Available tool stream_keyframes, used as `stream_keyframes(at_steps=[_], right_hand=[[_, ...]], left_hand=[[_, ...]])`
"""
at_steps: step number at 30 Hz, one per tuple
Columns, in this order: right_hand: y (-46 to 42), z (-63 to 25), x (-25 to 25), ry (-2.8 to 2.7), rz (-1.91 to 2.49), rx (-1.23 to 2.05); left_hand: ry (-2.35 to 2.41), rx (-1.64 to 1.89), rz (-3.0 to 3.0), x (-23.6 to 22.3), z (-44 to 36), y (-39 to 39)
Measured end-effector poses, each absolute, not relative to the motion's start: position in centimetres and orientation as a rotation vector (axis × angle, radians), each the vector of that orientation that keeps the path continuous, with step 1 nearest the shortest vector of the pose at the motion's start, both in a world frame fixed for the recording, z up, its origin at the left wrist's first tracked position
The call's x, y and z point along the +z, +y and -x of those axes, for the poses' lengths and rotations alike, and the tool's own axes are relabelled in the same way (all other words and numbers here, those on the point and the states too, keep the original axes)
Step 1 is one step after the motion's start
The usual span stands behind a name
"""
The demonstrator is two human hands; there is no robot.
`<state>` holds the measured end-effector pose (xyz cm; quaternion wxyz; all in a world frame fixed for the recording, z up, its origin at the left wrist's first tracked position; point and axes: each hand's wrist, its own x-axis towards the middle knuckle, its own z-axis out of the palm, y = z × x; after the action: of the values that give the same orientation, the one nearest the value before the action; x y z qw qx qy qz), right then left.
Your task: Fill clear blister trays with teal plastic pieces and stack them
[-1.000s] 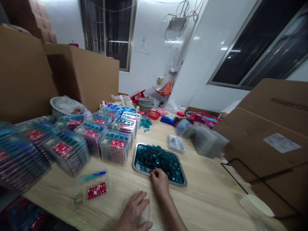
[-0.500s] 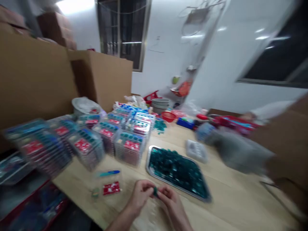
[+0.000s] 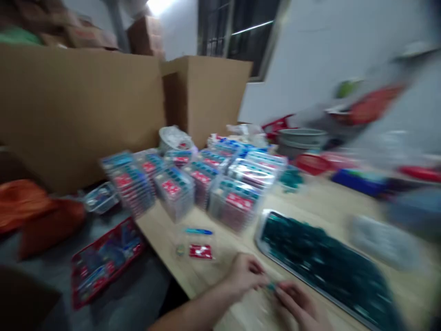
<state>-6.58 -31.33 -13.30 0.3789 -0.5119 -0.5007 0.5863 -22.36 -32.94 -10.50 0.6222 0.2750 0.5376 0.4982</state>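
Between my fingertips is a small green piece (image 3: 271, 286), blurred and too small to make out in detail. My left hand (image 3: 246, 274) is closed in a pinch at its left side, thumb and forefinger together. My right hand (image 3: 298, 303) pinches it from the right, the lower part of that hand cut off by the frame edge. Just beyond both hands lies a metal tray (image 3: 263, 250) heaped with dark green pieces (image 3: 317, 257). Left of my left hand, a clear set holds a blue pen (image 3: 199, 231) and a red packet with white marks (image 3: 200, 251).
Stacks of clear plastic cases (image 3: 234, 211) with red and green contents line the table's left side. Large cardboard sheets (image 3: 86, 115) rise behind them. On the floor at left stands a red crate (image 3: 106, 262). A whitish package (image 3: 384, 239) lies beyond the tray.
My view has swung left, so the table things appear farther right and the floor crate shows more. Both hands remain together at the small green piece.
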Motion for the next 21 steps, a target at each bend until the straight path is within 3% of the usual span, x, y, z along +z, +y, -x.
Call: stream_keyframes(at_steps=[5,14,21], right_hand=[[-30.5,7.5,-9.7,-1.218,1.266,1.347],[-30.0,7.5,-13.5,-1.467,1.447,1.036],[-31.1,8.0,-12.4,-1.771,1.617,0.728]], left_hand=[[1.056,1.088,-0.854,-9.7,21.7,-30.5],[1.311,0.990,-1.165,-13.2,20.9,-28.9],[1.476,0.906,-1.494,-14.3,20.8,-28.9]])
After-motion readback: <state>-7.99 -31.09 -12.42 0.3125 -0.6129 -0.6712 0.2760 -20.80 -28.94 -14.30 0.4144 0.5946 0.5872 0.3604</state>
